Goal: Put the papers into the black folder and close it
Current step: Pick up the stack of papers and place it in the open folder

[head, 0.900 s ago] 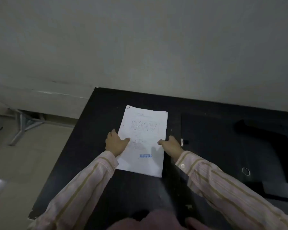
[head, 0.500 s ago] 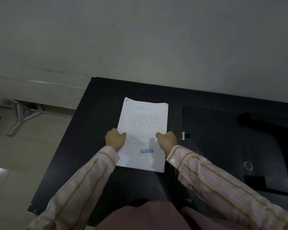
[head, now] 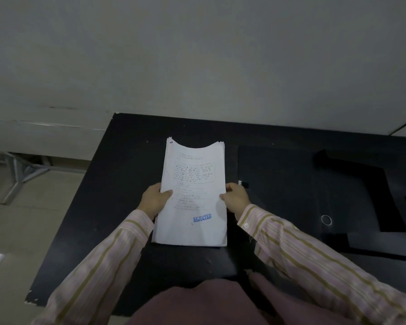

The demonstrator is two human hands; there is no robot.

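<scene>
Pinching the long edges of a thin stack of white papers, the left hand and right hand each close their grip on it, bowing the printed sheets. The stack is over the matte black bench, just left of the flat, open black folder.

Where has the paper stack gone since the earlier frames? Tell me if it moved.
Yes. The paper stack is lifted off the black table, top edge bowed, gripped at its sides by both hands.
</scene>
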